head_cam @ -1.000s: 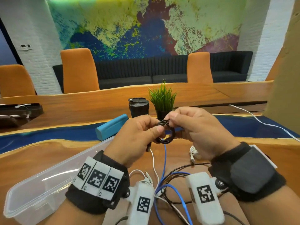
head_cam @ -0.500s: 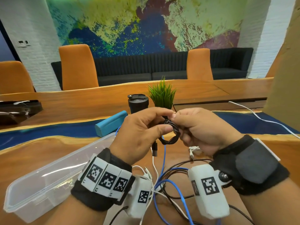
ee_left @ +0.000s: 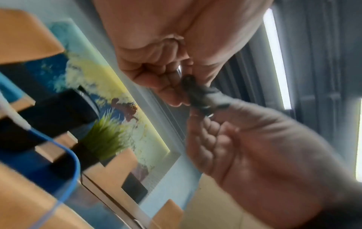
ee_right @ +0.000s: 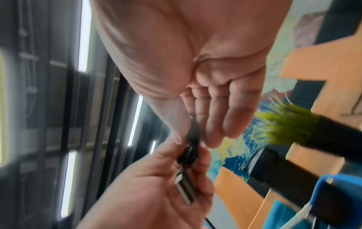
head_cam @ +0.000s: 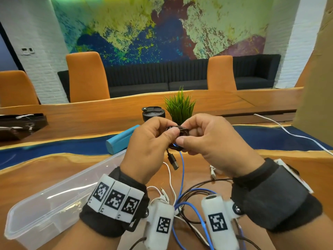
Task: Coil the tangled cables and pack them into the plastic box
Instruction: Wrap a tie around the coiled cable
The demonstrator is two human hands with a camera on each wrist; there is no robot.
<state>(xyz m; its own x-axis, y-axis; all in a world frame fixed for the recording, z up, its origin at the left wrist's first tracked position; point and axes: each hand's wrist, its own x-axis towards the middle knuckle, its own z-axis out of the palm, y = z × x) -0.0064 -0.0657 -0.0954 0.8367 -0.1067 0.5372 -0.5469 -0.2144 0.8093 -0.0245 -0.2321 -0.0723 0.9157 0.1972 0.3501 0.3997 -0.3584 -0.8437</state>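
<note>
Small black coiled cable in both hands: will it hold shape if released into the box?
Probably not: the black coiled cable looks unsecured, pinched by both hands, so loops may spring open. Its USB plug dangles, suggesting floppy, light wire.

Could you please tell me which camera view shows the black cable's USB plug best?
The head view: the USB plug hangs sharp and unobstructed below the left hand, which with the right hand pinches the black coil. The right wrist view shows it close but blurred; the left wrist view shows only the blurred coil.
</note>
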